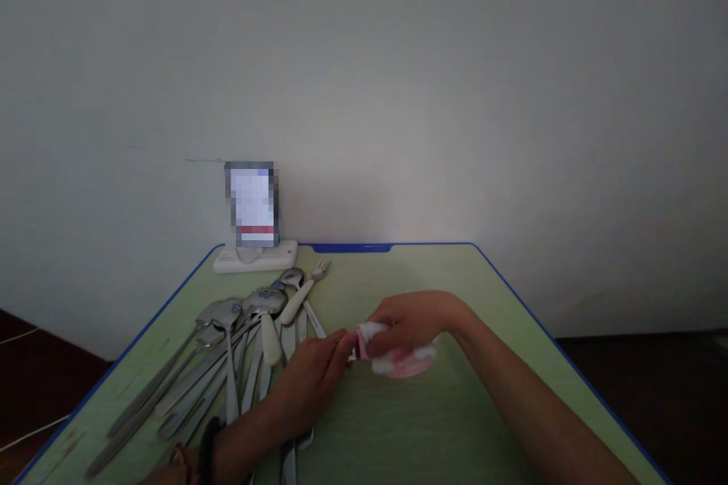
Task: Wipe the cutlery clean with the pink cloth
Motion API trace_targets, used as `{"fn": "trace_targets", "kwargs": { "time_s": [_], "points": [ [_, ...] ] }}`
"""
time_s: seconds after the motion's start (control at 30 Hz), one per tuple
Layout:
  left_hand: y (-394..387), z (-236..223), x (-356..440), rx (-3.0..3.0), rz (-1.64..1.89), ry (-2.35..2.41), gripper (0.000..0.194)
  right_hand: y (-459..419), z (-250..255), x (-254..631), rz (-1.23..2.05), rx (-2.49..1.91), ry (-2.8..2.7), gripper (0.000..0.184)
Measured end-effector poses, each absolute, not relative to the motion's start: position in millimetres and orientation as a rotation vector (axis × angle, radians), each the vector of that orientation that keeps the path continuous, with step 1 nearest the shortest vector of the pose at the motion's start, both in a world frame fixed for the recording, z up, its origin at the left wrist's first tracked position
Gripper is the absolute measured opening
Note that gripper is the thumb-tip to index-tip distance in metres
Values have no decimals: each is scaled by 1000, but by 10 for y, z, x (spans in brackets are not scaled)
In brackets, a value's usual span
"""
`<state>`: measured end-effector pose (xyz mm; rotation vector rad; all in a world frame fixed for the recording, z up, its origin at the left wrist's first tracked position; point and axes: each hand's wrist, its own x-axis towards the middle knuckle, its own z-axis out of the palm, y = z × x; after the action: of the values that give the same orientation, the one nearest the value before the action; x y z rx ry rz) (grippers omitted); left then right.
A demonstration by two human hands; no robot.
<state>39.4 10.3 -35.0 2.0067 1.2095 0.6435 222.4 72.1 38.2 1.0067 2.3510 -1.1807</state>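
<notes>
A pink and white cloth [403, 362] is bunched in my right hand [401, 326], its loose end hanging below the fingers and slightly blurred. My left hand [321, 364] is closed just beside it, pinching a slim, shiny piece, apparently cutlery [353, 355]. Most of that piece is hidden by my fingers and the cloth, so its exact kind does not show. Left of my hands lies a pile of metal spoons [267, 301] and other cutlery. A small fork with a cream handle [299, 301] rests at the pile's far right edge; my left forearm covers part of the pile.
At the back left, a phone with a lit, blurred screen [253, 204] stands by a white power strip [255, 256]. The light green table [432, 424] has a blue edge and meets a grey wall [398, 91]. A cream handle [271, 339] lies among the cutlery.
</notes>
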Motion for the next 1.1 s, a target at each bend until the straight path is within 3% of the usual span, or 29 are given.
{"fn": "trace_targets", "kwargs": {
  "time_s": [0.2, 0.57, 0.9, 1.1],
  "points": [
    [131, -360, 375, 1894, 714, 1254, 38, 789, 555, 2538, -1336, 1053, 2308, 32],
    [143, -331, 416, 1954, 660, 1238, 39, 714, 356, 2131, -1076, 1072, 2346, 31],
    [130, -319, 411, 1921, 677, 1264, 40, 803, 562, 2573, -1293, 1054, 2312, 34],
    [142, -291, 444, 1890, 685, 1301, 38, 731, 479, 2321, -1111, 1094, 2313, 38]
  ]
}}
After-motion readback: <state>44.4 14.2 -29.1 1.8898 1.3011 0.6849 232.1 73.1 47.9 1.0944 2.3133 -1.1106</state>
